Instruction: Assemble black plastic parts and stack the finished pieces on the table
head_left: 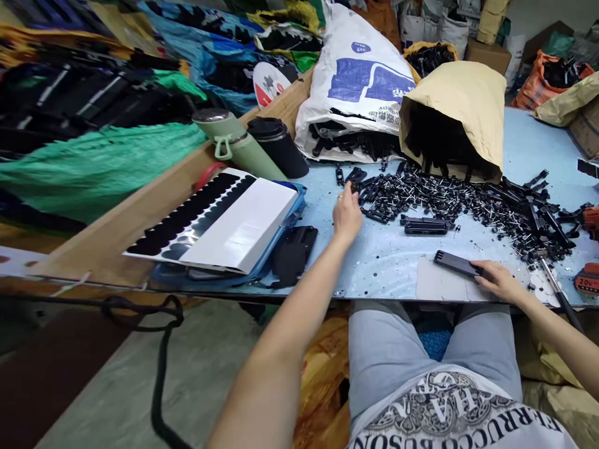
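My left hand (347, 214) reaches out over the light blue table (384, 255), its fingers curled down onto the near edge of a heap of small black plastic parts (449, 196). What the fingers pinch, if anything, is hidden. A ring sits on one finger. My right hand (498, 282) rests near the front edge and holds one end of a flat black rectangular piece (456, 264), which lies on a pale sheet. A longer black assembled part (425, 225) lies between the two hands.
A tan paper sack (461, 106) and a white printed bag (358, 75) spill black parts at the back. A green flask (241, 148) and a black tumbler (279, 146) stand left. A sheet of black stickers (219, 221) lies on a blue tray. Orange tools (590, 249) sit far right.
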Demonstrator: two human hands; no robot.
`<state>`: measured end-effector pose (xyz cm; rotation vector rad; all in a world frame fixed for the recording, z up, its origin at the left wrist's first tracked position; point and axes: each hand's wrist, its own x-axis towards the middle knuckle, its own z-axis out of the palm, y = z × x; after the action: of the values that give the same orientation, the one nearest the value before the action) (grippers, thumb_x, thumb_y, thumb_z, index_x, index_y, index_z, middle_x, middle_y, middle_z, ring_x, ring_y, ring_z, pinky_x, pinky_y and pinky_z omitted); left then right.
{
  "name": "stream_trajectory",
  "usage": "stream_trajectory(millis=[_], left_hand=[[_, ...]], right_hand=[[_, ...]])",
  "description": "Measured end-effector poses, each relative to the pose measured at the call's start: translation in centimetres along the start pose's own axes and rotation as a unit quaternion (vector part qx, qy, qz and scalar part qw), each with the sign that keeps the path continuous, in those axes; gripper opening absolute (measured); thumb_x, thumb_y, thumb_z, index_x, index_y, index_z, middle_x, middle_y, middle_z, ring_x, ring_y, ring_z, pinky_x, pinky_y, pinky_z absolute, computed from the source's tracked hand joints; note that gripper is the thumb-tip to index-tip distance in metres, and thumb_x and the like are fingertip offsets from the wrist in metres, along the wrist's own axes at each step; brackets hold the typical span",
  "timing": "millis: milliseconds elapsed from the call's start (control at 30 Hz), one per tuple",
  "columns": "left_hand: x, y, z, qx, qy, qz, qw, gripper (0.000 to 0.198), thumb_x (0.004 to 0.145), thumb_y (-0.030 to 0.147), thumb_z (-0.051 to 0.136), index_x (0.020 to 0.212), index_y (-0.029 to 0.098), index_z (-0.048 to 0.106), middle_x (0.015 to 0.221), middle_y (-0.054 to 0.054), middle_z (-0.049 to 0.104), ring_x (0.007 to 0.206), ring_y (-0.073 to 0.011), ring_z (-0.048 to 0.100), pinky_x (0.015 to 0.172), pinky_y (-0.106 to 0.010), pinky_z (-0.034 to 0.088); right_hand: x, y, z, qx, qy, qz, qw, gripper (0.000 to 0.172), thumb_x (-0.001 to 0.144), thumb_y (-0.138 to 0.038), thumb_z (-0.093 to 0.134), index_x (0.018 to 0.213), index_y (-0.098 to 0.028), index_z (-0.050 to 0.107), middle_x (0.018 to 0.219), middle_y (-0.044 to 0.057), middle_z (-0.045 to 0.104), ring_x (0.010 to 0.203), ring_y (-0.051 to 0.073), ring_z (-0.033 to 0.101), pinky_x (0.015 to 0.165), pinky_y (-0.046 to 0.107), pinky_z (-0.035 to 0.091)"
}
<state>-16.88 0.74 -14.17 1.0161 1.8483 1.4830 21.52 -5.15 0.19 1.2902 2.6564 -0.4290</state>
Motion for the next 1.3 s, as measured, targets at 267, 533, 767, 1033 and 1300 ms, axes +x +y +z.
stream_trajectory(millis=[267, 533, 767, 1033, 1300], left_hand=[[-13.8, 5.4, 3.9, -0.092, -0.184, 0.053, 0.977, 0.023, 0.089, 0.029, 0.045, 0.107, 0.016, 0.055, 0.094, -0.006, 0.062, 0.088, -0.0174, 0.060, 0.079, -0.030, 0.049], [-16.7, 7.2, 3.9, -0.105, -0.130, 0.090, 0.982, 0.035, 0.092, 0.029, 0.042, 0.122, 0.017, 0.056, 0.085, -0.006, 0.058, 0.082, -0.0150, 0.057, 0.077, -0.029, 0.049], [-16.8, 7.9, 3.4, -0.055, -0.097, 0.159, 0.981, 0.036, 0.093, 0.032, 0.040, 0.120, 0.017, 0.058, 0.088, -0.007, 0.056, 0.081, -0.0138, 0.057, 0.072, -0.025, 0.047], [-17.4, 10.8, 4.4, -0.168, 0.039, 0.127, 0.977, 0.035, 0.095, 0.029, 0.034, 0.120, 0.017, 0.057, 0.093, -0.009, 0.057, 0.083, -0.0142, 0.056, 0.075, -0.027, 0.049], [-18.8, 7.9, 5.6, -0.078, -0.023, 0.038, 0.996, 0.036, 0.094, 0.026, 0.030, 0.125, 0.018, 0.047, 0.107, -0.013, 0.056, 0.098, -0.0205, 0.058, 0.080, -0.035, 0.052]], right_hand=[[7.1, -4.7, 2.3, 0.042, 0.056, 0.026, 0.997, 0.047, 0.093, -0.045, 0.036, 0.134, -0.022, 0.044, 0.109, 0.012, 0.058, 0.098, 0.023, 0.057, 0.086, 0.041, 0.046], [7.4, -7.0, 2.1, 0.431, 0.027, 0.057, 0.900, 0.058, 0.091, -0.049, 0.041, 0.141, -0.020, 0.034, 0.071, -0.001, 0.051, 0.050, 0.008, 0.045, 0.048, 0.023, 0.043], [6.5, -6.1, -0.5, 0.278, 0.028, -0.027, 0.960, 0.052, 0.090, -0.043, 0.046, 0.138, -0.024, 0.041, 0.091, 0.004, 0.061, 0.057, 0.009, 0.047, 0.059, 0.026, 0.047], [6.1, -8.9, 2.1, 0.330, 0.156, -0.024, 0.931, 0.056, 0.092, -0.047, 0.039, 0.143, -0.026, 0.032, 0.098, 0.007, 0.060, 0.054, 0.010, 0.048, 0.058, 0.029, 0.049], [7.1, -5.8, 0.9, 0.184, 0.025, 0.003, 0.983, 0.051, 0.094, -0.047, 0.033, 0.141, -0.028, 0.036, 0.112, 0.006, 0.059, 0.082, 0.017, 0.058, 0.080, 0.035, 0.049]])
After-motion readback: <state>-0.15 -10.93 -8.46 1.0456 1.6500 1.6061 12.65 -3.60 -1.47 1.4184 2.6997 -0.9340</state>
